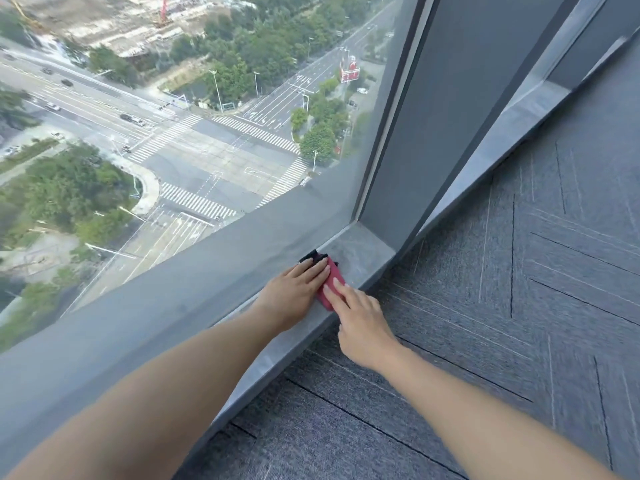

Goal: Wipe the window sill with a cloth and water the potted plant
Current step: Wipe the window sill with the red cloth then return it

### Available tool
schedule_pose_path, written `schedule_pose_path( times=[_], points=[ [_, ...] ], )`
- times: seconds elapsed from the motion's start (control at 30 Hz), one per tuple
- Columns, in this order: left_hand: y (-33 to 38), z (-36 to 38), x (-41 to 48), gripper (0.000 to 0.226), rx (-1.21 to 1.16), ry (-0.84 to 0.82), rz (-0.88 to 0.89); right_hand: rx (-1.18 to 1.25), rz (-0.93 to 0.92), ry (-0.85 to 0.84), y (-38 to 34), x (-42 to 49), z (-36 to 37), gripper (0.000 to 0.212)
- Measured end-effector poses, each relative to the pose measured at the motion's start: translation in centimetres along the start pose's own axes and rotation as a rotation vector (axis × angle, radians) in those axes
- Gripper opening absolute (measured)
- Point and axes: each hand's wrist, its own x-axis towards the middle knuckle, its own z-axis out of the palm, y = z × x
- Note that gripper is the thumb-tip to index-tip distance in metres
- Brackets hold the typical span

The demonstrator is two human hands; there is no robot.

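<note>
A red cloth with a dark edge lies on the low grey window sill, close to the sill's right end by the dark pillar. My left hand lies flat on the cloth's left part with straight fingers. My right hand reaches in from the floor side, and its index finger presses on the cloth's near part. No potted plant is in view.
A large window pane rises straight from the sill's far edge and looks down on a road junction. A dark grey pillar closes the sill on the right. Grey carpet tiles cover the floor below the sill.
</note>
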Motion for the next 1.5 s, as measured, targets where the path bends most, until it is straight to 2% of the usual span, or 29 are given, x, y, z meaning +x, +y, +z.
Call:
schedule_pose_path(
  times=[0.23, 0.37, 0.47, 0.63, 0.87, 1.07, 1.27, 1.4, 1.5],
  points=[
    [-1.5, 2.9, -10.0, 0.066, -0.101, 0.058, -0.124, -0.062, -0.169, -0.055, -6.8, -3.2, 2.1, 0.084],
    [-1.9, 4.1, -16.0, 0.069, -0.256, 0.06, -0.227, -0.107, -0.265, -0.106, -11.1, -4.8, 3.8, 0.088],
    [-2.1, 5.2, -20.3, 0.064, -0.317, 0.085, -0.321, -0.129, -0.354, -0.137, -14.5, -5.9, 4.7, 0.092],
    [-2.3, 7.3, -27.6, 0.049, -0.303, 0.13, -0.465, -0.18, -0.53, -0.172, -19.5, -7.3, 5.6, 0.091],
    [-2.1, 10.0, -36.1, 0.047, -0.365, 0.175, -0.651, -0.129, -0.705, -0.176, -25.5, -9.1, 8.0, 0.096],
    [-3.1, 11.3, -45.2, 0.045, -0.345, 0.215, -0.785, -0.189, -0.801, -0.217, -33.6, -11.8, 10.1, 0.1],
    [-4.0, 12.1, -53.7, 0.057, -0.31, 0.107, -0.917, -0.191, -0.858, -0.37, -42.4, -14.7, 11.1, 0.097],
    [-4.7, 12.7, -59.1, 0.071, -0.393, 0.114, -0.982, -0.202, -0.917, -0.336, -47.0, -16.1, 12.9, 0.097],
    [-5.2, 13.1, -62.5, 0.07, -0.401, 0.13, -1.026, -0.221, -0.945, -0.33, -50.1, -17.3, 14.3, 0.103]
  ],
)
